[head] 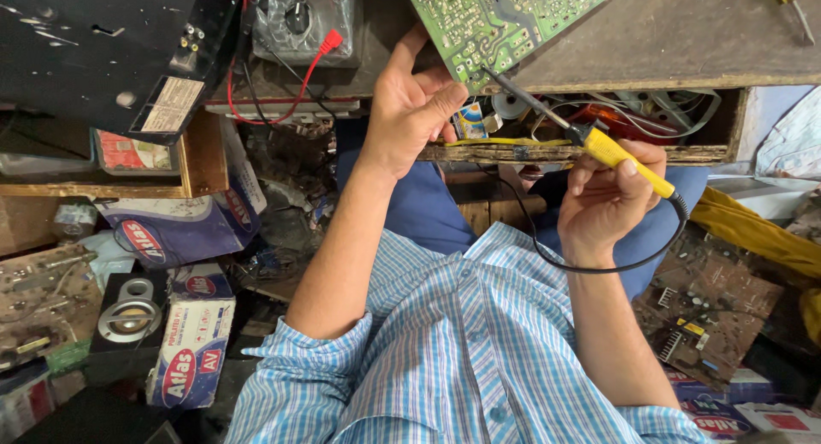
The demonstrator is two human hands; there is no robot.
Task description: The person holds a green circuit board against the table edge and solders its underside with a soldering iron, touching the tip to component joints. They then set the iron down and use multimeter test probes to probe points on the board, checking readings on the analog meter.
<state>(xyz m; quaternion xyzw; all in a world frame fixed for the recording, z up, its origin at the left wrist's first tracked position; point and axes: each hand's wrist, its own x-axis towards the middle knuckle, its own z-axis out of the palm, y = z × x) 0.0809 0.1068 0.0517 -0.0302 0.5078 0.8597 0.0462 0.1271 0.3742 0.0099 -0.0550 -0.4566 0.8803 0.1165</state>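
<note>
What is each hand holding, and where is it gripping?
Right hand grips the soldering iron by its yellow handle; left hand holds the green circuit board by its near edge.

— Left hand (410, 110)? — Raised from a bare forearm that climbs from a rolled blue-striped cuff; wrist straight; fingers curled, thumb pressed forward against the index, pinching shut; back of the hand toward the camera.

— And the right hand (609, 196)? — Lower and nearer the body; forearm bare, rising steeply from the elbow; wrist bent slightly inward; fingers wrapped closed in a pen-like grip, thumb laid on top, knuckles facing left; the two hands stay well apart.
</note>
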